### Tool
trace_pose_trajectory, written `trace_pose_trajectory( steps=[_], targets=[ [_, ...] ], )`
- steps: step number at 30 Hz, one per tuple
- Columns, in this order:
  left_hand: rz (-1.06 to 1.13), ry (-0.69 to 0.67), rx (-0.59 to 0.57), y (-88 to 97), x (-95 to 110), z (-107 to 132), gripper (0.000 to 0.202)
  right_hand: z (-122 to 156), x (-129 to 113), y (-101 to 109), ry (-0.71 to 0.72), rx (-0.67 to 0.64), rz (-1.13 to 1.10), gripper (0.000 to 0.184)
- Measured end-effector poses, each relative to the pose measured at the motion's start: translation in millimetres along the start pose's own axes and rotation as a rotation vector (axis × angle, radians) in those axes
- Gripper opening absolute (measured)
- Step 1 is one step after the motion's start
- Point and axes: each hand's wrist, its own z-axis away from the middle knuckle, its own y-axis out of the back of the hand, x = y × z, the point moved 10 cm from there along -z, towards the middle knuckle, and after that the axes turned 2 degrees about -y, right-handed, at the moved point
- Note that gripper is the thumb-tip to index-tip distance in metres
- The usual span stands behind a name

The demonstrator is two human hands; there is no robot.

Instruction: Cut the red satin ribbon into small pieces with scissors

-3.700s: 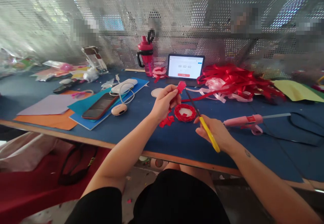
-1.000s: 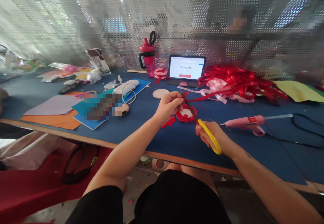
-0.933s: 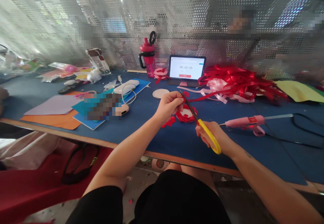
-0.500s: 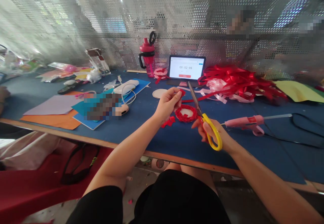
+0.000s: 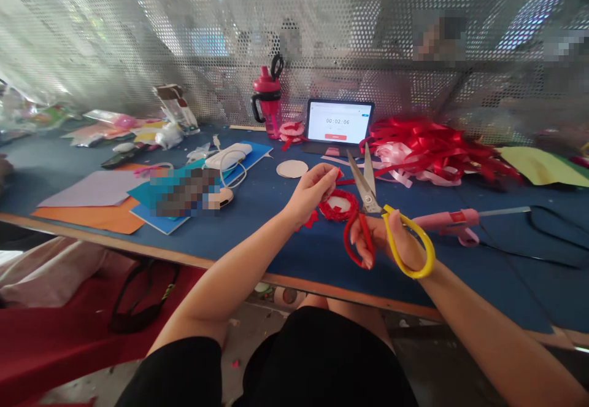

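Observation:
My left hand (image 5: 315, 193) pinches the end of a red ribbon (image 5: 348, 182) between thumb and fingertips. From there the ribbon runs right, behind the scissor blades, toward a heap of red ribbon (image 5: 427, 140). My right hand (image 5: 407, 248) holds scissors (image 5: 369, 200) with one red and one yellow handle loop. Their blades are spread apart and point up and away from me. Below the ribbon, between my hands, lies a round red ribbon wreath (image 5: 338, 215) with a pale centre. Small red ribbon pieces (image 5: 311, 220) lie beside it, partly hidden by my left hand.
A pink glue gun (image 5: 453, 220) with a cable lies to the right. Behind stand a tablet (image 5: 339, 121) showing a timer and a pink bottle (image 5: 269, 103). A cream disc (image 5: 291, 169) lies left of centre; coloured sheets (image 5: 87, 195) and a white cabled device (image 5: 229, 156) are farther left.
The scissor blades and handles have spread open, with my right hand shifting slightly right. My left hand still pinches the ribbon and has moved slightly right.

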Motion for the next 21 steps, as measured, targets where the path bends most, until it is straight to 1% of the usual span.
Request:
trace_pose_trajectory(
  steps=[5, 7, 12, 15, 17, 19, 21],
  targets=[
    [-0.009, 0.023, -0.014, 0.3, -4, -1, 0.032, 3, -4, 2, 0.018, 0.048, 0.017, 0.073],
    [-0.018, 0.026, -0.025, -0.2, -5, -2, 0.033, 3, -4, 3, 0.014, 0.07, -0.014, 0.072],
    [-0.014, 0.026, -0.038, -1.5, -6, -1, 0.034, 2, -4, 3, -0.028, 0.048, -0.095, 0.091],
    [-0.01, 0.032, -0.029, -0.9, -6, -1, 0.032, 3, -8, 2, -0.058, 0.022, -0.06, 0.1],
    [-0.013, 0.036, -0.027, -0.6, -6, -1, 0.03, 4, -12, 2, -0.052, 0.018, -0.043, 0.103],
    [-0.016, 0.035, -0.031, -0.6, -6, -1, 0.029, 5, -12, 4, -0.057, 0.033, -0.053, 0.098],
    [-0.018, 0.035, -0.034, -0.7, -6, -1, 0.028, 6, -7, 6, -0.067, 0.054, -0.078, 0.086]
  ],
)
